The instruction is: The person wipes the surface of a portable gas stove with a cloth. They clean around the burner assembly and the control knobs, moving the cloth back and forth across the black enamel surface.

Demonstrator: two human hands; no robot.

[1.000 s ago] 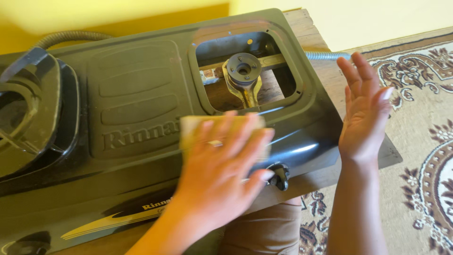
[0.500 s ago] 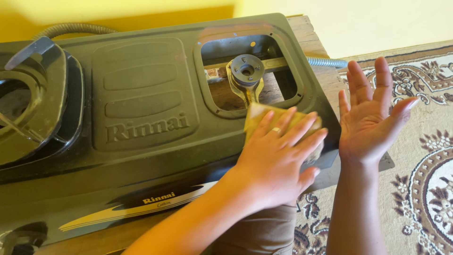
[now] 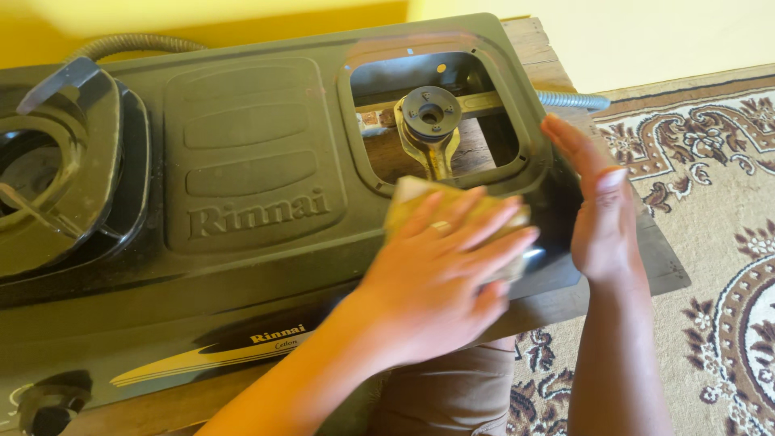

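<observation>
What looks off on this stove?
The right burner opening of the gas stove is stripped: no pan support or cap, bare burner base exposed. The left pan support sits tilted.
</observation>
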